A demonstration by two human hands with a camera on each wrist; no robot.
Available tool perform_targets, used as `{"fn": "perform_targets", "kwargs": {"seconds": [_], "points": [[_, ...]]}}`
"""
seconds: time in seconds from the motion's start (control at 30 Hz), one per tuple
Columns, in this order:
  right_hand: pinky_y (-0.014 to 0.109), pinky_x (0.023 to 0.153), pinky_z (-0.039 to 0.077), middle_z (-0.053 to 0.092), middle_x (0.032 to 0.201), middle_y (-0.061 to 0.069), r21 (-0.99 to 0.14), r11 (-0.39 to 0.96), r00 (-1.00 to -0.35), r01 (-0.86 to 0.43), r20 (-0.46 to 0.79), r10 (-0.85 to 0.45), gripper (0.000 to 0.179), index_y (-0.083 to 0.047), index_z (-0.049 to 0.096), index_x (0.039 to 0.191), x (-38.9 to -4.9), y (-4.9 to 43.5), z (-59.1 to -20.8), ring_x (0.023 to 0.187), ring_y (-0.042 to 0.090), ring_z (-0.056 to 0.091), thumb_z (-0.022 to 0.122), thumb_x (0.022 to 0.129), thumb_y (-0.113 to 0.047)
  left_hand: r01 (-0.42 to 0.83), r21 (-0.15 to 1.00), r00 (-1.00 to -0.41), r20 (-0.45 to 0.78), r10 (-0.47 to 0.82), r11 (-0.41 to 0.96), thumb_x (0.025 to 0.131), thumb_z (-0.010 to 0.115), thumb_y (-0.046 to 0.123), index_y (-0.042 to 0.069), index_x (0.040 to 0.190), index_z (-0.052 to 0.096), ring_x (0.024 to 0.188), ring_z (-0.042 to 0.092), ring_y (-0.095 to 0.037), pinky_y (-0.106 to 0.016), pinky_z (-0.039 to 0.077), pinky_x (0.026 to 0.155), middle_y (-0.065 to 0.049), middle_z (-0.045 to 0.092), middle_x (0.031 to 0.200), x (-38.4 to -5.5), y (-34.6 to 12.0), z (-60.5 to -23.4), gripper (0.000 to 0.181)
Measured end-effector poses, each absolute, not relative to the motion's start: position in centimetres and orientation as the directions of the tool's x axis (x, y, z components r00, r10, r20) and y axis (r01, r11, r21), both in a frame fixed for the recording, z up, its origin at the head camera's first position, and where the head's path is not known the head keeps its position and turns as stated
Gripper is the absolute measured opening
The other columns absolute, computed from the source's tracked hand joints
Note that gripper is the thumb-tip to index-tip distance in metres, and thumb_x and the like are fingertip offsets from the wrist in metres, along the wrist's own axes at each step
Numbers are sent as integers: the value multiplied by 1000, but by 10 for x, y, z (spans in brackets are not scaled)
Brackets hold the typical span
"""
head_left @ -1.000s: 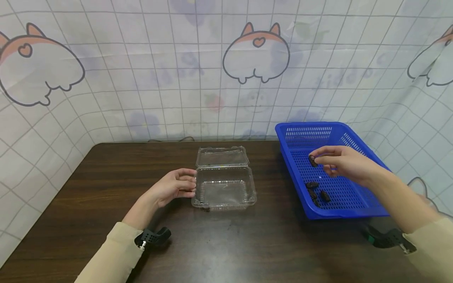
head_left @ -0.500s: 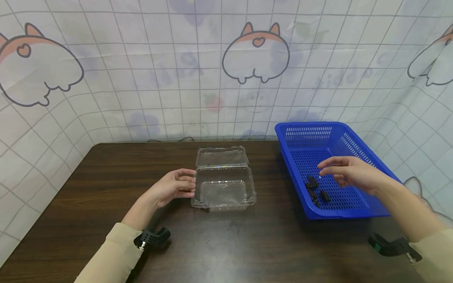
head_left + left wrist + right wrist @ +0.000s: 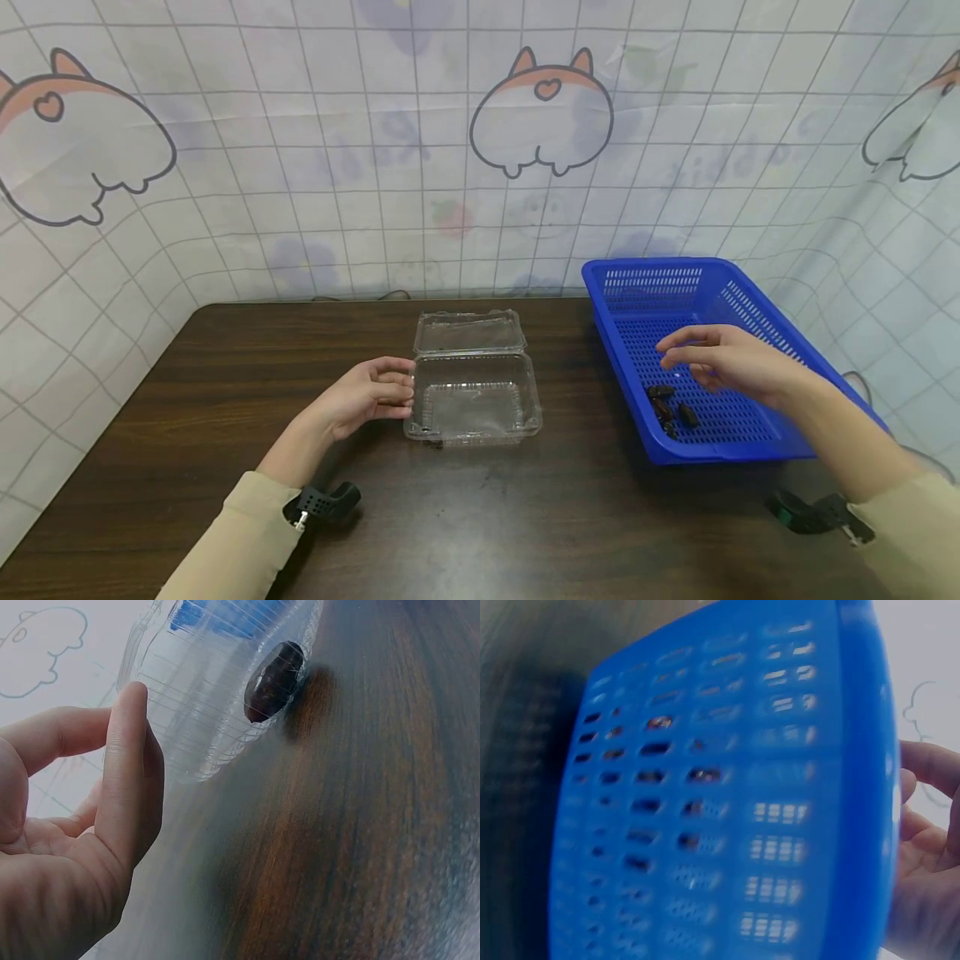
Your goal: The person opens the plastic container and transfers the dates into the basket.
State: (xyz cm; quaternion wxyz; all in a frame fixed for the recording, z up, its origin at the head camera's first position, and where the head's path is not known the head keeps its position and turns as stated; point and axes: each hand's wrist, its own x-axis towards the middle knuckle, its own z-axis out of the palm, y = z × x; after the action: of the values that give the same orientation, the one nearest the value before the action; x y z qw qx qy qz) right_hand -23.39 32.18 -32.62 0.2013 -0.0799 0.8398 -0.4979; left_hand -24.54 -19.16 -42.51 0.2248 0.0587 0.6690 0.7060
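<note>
A clear plastic clamshell box point(image 3: 474, 404) stands on the table with its lid laid back. My left hand point(image 3: 365, 398) touches its left side with loosely extended fingers point(image 3: 124, 772). In the left wrist view a dark, glossy date point(image 3: 275, 681) shows at the bottom of the box, seemingly through the clear wall. My right hand point(image 3: 731, 360) hovers over the blue basket point(image 3: 624, 385), thumb and fingers apart, nothing visible between them. Several dates point(image 3: 687, 415) lie in the basket's near left corner. The right wrist view shows mostly the basket's slotted wall point(image 3: 727, 787), with part of the hand behind it.
The dark wooden table point(image 3: 480, 525) carries both containers, the basket at the right and the box near the middle. A white gridded cloth point(image 3: 337, 167) with cartoon prints hangs behind and along the sides. Cables point(image 3: 858, 385) lie beyond the basket's right side.
My right hand held a date over the basket a second ago and has let go of it. It moved right and nearer, then back left. My left hand and the box stay put.
</note>
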Motion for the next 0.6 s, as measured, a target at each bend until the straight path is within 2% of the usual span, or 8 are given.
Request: {"fn": "perform_targets", "kwargs": {"seconds": [0.33,0.6], "points": [[30,63,46,66,113,20,-861,509,-886,1,-238,-399,45,4,57,133,-246,282,-313,65,15,45,63,104,-31,-248,969,-894,-224,387,-12,100,58,-7,-10,148,34,88,67,-19,-34,61,83,-16,56,113,-245,-192,-426,54],[30,63,42,70,113,16,-858,512,-863,-33,-234,-448,37,-1,61,130,-256,248,-305,63,15,42,63,105,-29,-242,970,-893,-221,392,-4,101,59,-4,-10,148,35,90,67,-20,-35,61,84,-20,56,116,-245,-191,-424,53]]}}
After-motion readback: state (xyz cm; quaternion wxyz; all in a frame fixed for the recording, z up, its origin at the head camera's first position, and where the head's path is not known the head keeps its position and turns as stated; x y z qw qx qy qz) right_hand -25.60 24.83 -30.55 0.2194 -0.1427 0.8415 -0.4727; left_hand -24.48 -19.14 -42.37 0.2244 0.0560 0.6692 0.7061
